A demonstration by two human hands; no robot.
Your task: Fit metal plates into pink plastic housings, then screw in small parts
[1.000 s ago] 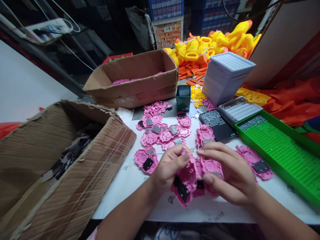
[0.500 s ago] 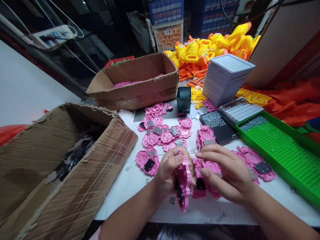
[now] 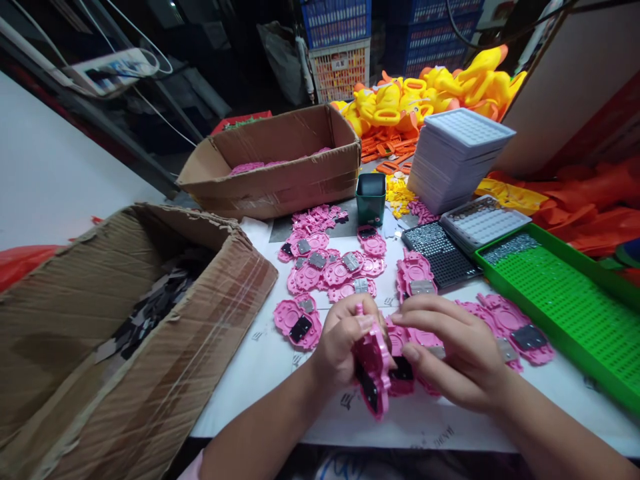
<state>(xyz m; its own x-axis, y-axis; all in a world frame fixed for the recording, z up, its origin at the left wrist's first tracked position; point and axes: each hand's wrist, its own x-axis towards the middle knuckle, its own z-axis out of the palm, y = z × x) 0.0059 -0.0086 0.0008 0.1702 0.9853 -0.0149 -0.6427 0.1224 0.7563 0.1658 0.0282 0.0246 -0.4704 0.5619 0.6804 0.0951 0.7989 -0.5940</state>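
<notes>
Near the front of the table, my left hand grips a pink plastic shell with a black plate on it. The shell is held tilted, almost edge-on. My right hand hovers just right of it, fingers apart and nothing seen in them. Under and behind the right hand lie pink shells, partly covered by it. More pink shells with grey or black plates are spread behind my left hand. A single shell with a black plate rests to its left.
A cardboard box of dark flat pieces stands at left, another carton behind. At right are a green tray, a black screw tray and stacked white trays. A dark green cup stands mid-table.
The shell in my left hand has turned slightly, so more of its face and black plate shows. My right hand stays beside it, and the view has shifted slightly.
</notes>
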